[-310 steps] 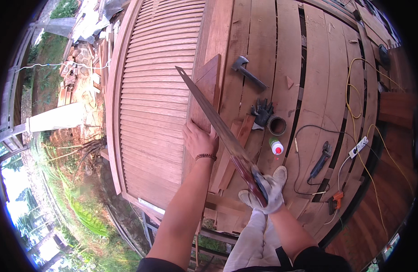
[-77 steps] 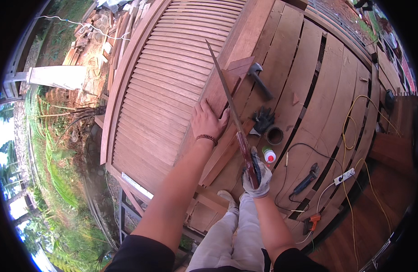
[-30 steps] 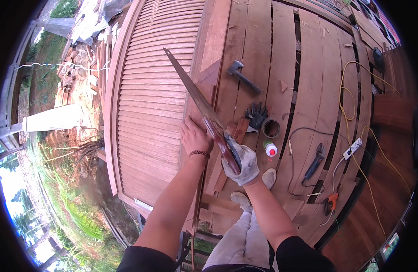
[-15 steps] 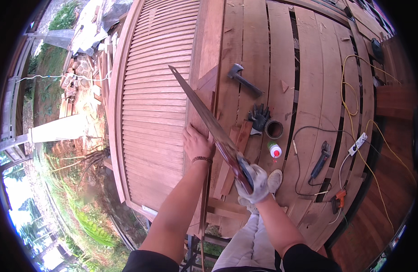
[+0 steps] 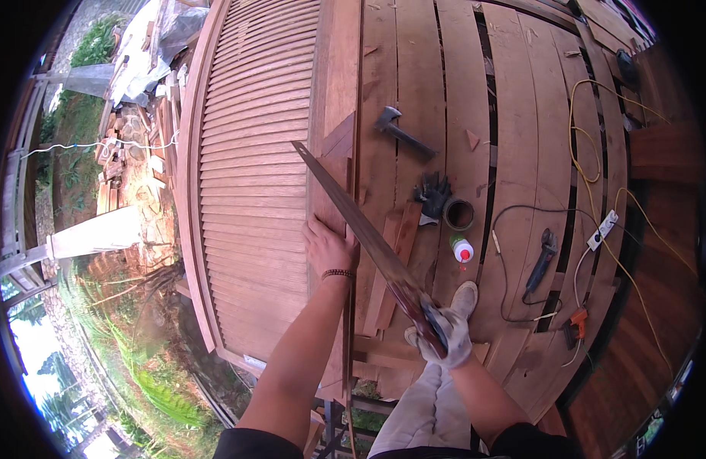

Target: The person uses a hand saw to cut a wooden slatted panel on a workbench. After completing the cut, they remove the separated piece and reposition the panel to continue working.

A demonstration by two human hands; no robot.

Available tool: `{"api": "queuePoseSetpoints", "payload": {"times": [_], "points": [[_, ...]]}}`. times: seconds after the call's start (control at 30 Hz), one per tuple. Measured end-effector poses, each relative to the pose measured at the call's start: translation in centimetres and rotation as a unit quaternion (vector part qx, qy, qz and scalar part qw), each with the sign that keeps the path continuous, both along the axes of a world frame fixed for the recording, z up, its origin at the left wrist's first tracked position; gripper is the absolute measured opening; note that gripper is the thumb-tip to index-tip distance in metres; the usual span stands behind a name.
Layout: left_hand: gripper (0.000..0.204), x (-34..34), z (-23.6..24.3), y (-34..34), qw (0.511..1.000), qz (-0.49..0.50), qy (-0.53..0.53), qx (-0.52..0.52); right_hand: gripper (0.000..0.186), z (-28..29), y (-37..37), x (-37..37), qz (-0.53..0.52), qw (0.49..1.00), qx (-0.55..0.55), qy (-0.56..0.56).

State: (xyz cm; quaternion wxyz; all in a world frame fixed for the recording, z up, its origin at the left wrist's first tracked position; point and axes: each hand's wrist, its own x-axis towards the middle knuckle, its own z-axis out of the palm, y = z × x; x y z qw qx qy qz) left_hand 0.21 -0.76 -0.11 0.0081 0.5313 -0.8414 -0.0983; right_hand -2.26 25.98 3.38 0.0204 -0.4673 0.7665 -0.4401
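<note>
My left hand (image 5: 328, 246), bare with a bead bracelet, grips a wooden board (image 5: 340, 172) lying along the right frame of a slatted panel (image 5: 253, 168). My gloved right hand (image 5: 445, 336) is closed around the wooden handle of a long handsaw (image 5: 357, 228). The blade slants up-left across the board, its tip near the slats; whether its teeth touch the wood I cannot tell. A triangular wood piece (image 5: 338, 134) sits on the frame beyond the board. Loose strips (image 5: 395, 268) lie just right of the saw.
On the deck (image 5: 514, 138) lie an axe-like hammer (image 5: 414, 141), black glove (image 5: 431, 200), dark can (image 5: 460, 226), white bottle (image 5: 461, 249), grinder (image 5: 540, 264), orange tool (image 5: 576, 325), power strip (image 5: 601, 229) and cords. A planted slope (image 5: 146, 367) drops away left, with scrap timber (image 5: 123, 161).
Over the last second my right hand and the saw have moved back toward the lower right, the tip sliding down. My left hand stays on the board.
</note>
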Motion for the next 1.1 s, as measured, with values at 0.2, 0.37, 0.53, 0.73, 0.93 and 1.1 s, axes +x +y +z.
{"api": "queuePoseSetpoints", "payload": {"times": [0.2, 0.37, 0.53, 0.73, 0.93, 1.1], "points": [[0.076, -0.2, -0.5, 0.3, 0.999, -0.032, 0.016, -0.034, 0.051, -1.8, -5.4, -2.9, 0.010, 0.994, -0.060, -0.086], [0.075, -0.1, -0.6, -0.2, 0.999, -0.044, 0.009, -0.014, 0.053, -0.6, -8.2, -3.6, -0.002, 0.991, -0.057, -0.120], [0.078, 0.2, 0.0, 0.5, 1.000, -0.012, 0.010, 0.009, 0.058, 0.3, 2.7, 0.7, -0.008, 0.999, 0.043, 0.021], [0.081, -0.3, -0.5, -0.1, 0.999, -0.049, 0.012, -0.008, 0.068, -1.4, -10.5, -5.0, 0.012, 0.993, -0.056, -0.100], [0.079, 0.2, -0.3, 0.1, 0.999, -0.026, 0.005, -0.020, 0.066, -0.6, 2.1, -0.4, 0.072, 0.988, 0.092, 0.096], [0.079, -0.4, -0.3, 0.1, 0.999, -0.042, 0.014, -0.011, 0.062, -2.3, -7.3, -3.7, 0.009, 0.995, -0.056, -0.077]]}}
